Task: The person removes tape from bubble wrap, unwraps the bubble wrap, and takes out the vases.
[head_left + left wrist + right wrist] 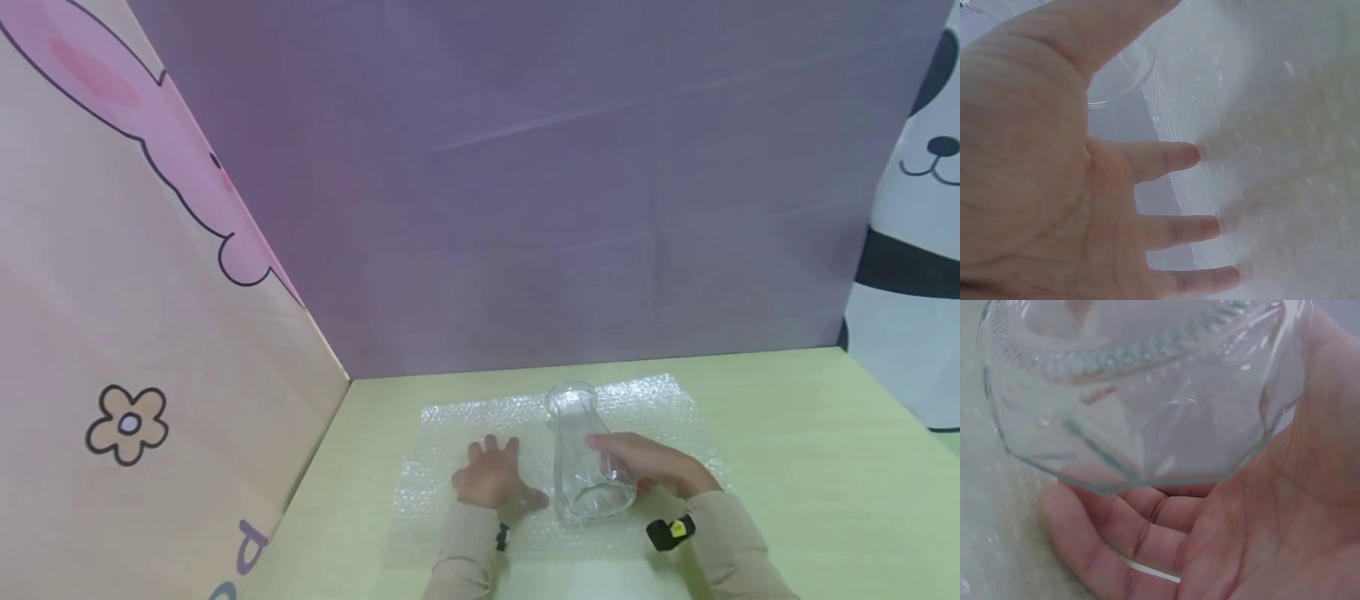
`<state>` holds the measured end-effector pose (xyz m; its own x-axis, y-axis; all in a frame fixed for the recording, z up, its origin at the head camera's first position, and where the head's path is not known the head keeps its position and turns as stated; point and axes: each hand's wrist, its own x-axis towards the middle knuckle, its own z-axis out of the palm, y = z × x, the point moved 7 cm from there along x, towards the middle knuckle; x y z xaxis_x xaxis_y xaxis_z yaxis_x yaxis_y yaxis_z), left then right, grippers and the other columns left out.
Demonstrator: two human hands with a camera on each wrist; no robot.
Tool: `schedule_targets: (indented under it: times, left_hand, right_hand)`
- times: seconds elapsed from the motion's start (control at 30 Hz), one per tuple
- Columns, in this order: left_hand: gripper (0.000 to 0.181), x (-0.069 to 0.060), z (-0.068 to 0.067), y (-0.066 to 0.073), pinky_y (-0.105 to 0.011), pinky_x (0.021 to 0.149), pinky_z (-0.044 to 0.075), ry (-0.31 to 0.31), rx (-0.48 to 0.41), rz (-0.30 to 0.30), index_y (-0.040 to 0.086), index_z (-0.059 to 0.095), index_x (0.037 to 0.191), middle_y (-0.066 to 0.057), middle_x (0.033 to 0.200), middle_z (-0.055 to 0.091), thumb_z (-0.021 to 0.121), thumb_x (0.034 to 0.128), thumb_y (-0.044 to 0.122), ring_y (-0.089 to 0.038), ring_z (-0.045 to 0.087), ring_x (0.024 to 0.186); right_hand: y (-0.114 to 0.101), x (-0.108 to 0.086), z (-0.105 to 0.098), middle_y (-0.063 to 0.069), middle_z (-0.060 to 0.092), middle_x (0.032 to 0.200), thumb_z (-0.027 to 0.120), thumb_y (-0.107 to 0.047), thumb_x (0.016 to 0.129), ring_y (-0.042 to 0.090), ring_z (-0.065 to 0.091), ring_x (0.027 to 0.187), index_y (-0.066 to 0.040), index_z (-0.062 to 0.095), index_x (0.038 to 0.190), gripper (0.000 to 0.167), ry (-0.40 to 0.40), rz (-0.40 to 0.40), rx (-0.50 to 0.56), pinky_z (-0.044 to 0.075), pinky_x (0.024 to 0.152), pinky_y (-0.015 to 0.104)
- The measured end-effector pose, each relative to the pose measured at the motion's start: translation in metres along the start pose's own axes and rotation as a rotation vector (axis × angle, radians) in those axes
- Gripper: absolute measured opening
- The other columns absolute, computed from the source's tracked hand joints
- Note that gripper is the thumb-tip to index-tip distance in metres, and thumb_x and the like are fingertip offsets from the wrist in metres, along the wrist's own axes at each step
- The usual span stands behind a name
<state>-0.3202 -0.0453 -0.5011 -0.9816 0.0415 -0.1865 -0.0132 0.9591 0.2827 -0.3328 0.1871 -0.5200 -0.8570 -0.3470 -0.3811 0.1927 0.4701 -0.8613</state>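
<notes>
A clear glass vase (577,442) with a flared mouth is over the sheet of bubble wrap (442,475), tipped with its mouth pointing away and its base towards me. My right hand (660,462) grips it from the right side near the base. In the right wrist view, the faceted lower end of the vase (1147,425) shows with curled fingers (1141,531) beneath it. To the left of the vase, my left hand (491,479) has its fingers spread over the bubble wrap. The left wrist view shows straight fingers (1172,231) with the tips at the wrap, holding nothing.
The pale yellow-green table (810,467) extends on both sides of the wrap. A purple panel (525,208) closes off the back. At the left rises a pale wall (187,333) with cartoon prints; a panda print (915,333) is at the right.
</notes>
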Motion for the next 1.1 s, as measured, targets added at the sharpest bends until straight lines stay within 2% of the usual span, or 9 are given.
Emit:
schedule_targets:
  times: [0.23,0.43,0.57,0.77,1.0,1.1]
  left_hand:
    - [0.109,0.001,0.003,0.002,-0.071,0.084,0.051,-0.007,0.002,-0.006,0.020,0.048,0.152,-0.021,0.153,0.044,0.090,0.0607,0.062,-0.045,0.044,0.133]
    - [0.110,0.003,0.006,0.002,-0.069,0.083,0.053,-0.006,0.034,-0.004,0.022,0.048,0.152,-0.019,0.153,0.045,0.089,0.0601,0.065,-0.044,0.045,0.133]
    - [0.110,0.006,0.007,0.002,-0.069,0.083,0.053,-0.008,0.045,0.005,0.023,0.048,0.152,-0.019,0.153,0.046,0.088,0.0601,0.066,-0.044,0.046,0.133]
    - [0.107,0.004,0.004,0.005,-0.071,0.082,0.052,0.004,0.029,0.014,0.021,0.050,0.150,-0.021,0.150,0.048,0.089,0.0609,0.064,-0.044,0.047,0.130]
    - [0.108,0.007,0.007,0.006,-0.072,0.082,0.052,0.006,0.033,0.012,0.022,0.049,0.151,-0.021,0.152,0.047,0.089,0.0611,0.065,-0.045,0.046,0.131]
    - [0.108,0.007,0.007,0.008,-0.071,0.082,0.052,0.003,0.029,0.008,0.022,0.048,0.152,-0.020,0.153,0.046,0.088,0.0615,0.065,-0.044,0.046,0.132]
  right_hand:
    - [0.005,0.001,-0.002,0.015,0.062,0.122,0.048,-0.062,0.100,0.027,0.059,0.101,-0.002,0.059,0.127,0.067,0.001,-0.003,0.015,0.055,0.072,0.039]
    - [0.006,0.003,-0.003,0.015,0.061,0.118,0.046,-0.059,0.101,0.027,0.058,0.097,-0.002,0.060,0.119,0.061,-0.013,-0.027,0.020,0.054,0.069,0.039]
    - [0.006,0.003,-0.005,0.016,0.061,0.122,0.047,-0.058,0.101,0.028,0.058,0.101,-0.002,0.059,0.122,0.061,-0.011,-0.027,0.029,0.055,0.071,0.040]
    - [0.007,0.003,-0.008,0.021,0.059,0.134,0.046,-0.055,0.103,0.033,0.058,0.117,0.002,0.055,0.137,0.067,-0.019,-0.049,0.039,0.058,0.078,0.047]
    - [0.010,0.004,-0.012,0.026,0.054,0.142,0.046,-0.053,0.103,0.039,0.054,0.128,0.002,0.053,0.141,0.067,-0.031,-0.064,0.057,0.059,0.083,0.051]
    - [0.010,0.004,-0.013,0.025,0.055,0.141,0.046,-0.054,0.103,0.037,0.055,0.126,0.000,0.055,0.140,0.066,-0.047,-0.078,0.067,0.059,0.084,0.050]
